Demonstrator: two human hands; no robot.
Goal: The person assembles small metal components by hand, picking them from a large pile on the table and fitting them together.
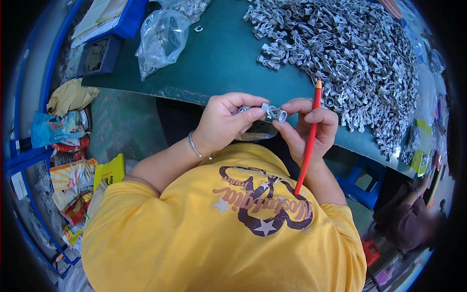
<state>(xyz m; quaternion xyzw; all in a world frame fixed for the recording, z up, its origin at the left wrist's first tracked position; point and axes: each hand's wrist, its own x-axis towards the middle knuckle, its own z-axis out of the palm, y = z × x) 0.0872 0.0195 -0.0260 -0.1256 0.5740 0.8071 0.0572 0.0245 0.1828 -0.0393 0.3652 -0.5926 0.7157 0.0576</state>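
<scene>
Just beyond my shirt front, both hands meet at a small grey looped plastic part (274, 113), with a ribbed end and an oval ring end. My left hand (221, 119) is closed, pinching the ribbed end between thumb and forefinger. More grey shows under its fingers, partly hidden. The fingertips of my right hand (314, 127) are closed at the oval ring end. A red pencil (309, 146) is tucked between the right fingers, its bare tip pointing away from me. A large heap of similar grey parts (348, 58) covers the far right of the green table (214, 73).
On the table's far left lie a clear plastic bag (163, 41), a blue tray of papers (104, 19) and a dark bin (99, 56). Colourful packets (73, 180) fill a blue rack at left. A blue stool (360, 185) and another person (408, 219) are at right.
</scene>
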